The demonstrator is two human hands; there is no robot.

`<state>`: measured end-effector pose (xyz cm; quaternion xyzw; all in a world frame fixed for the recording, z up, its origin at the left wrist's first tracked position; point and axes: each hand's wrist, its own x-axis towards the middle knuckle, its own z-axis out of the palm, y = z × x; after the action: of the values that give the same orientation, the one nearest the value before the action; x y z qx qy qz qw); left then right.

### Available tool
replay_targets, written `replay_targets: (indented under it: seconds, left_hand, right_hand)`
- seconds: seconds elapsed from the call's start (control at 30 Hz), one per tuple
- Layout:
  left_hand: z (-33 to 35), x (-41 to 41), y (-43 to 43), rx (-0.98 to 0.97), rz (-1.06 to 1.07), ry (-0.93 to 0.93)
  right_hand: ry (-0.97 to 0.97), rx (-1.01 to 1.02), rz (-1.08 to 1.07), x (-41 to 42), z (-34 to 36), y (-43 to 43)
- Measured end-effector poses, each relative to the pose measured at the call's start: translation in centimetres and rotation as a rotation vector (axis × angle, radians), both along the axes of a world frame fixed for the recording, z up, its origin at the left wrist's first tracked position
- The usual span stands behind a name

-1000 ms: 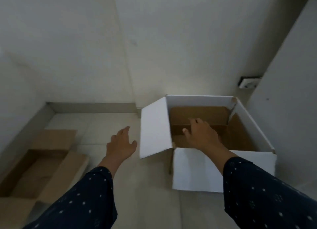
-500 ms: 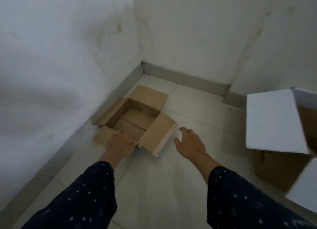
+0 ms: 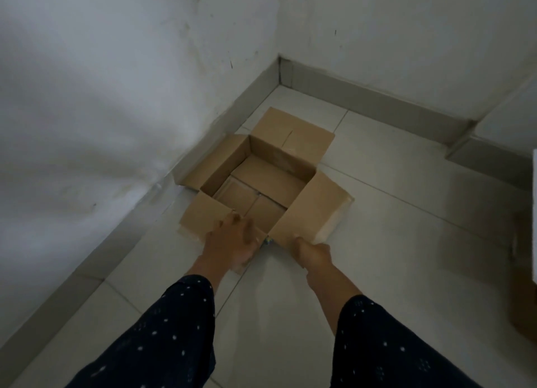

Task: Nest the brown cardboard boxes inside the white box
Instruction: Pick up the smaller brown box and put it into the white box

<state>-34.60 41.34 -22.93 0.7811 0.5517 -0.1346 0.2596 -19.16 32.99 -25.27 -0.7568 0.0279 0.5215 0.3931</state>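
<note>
Resting on the tiled floor near the room corner, open brown cardboard box, all four top flaps splayed outward, interior showing only its folded bottom panels. Far-left flap lying against the skirting of the left wall. Left hand laid over the near flap, fingers curled over its inner edge, grasping it. Right hand at the near corner of the right flap, fingers tucked beneath the cardboard and hidden; closed or loose, cannot tell. Small bluish object, too small to identify, between the two hands at the box's near corner. Dark, white-dotted sleeves covering both forearms. White box only a sliver at the right frame edge, well apart from the brown one, with a brown cardboard surface below it.
</note>
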Motion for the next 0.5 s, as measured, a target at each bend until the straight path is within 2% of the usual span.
replay_targets:
  seconds: [0.1,0.2,0.27,0.33,0.4,0.5]
  left_hand:
    - [0.4,0.6,0.7,0.132,0.147,-0.079]
    - [0.6,0.7,1.3,0.236,0.462,-0.136]
    - [0.3,0.4,1.4,0.138,0.659,-0.087]
    - [-0.4,0.3,1.6,-0.053,0.867,-0.098]
    - [-0.8,0.6,1.6,-0.22,1.178,-0.34]
    - [-1.0,1.3,0.7,-0.216,1.432,-0.713]
  right_hand:
    - [-0.171,-0.04,-0.047,1.0,-0.1,0.1]
    - [-0.357,-0.051,0.008,3.1,1.0,-0.5]
    - [-0.539,-0.077,0.062,5.2,2.2,-1.0]
    - [-0.693,-0.076,0.113,7.3,3.1,-1.8]
    - [-0.778,-0.07,0.167,9.1,3.5,-2.7]
    - [-0.813,-0.078,0.217,10.9,4.1,-4.0]
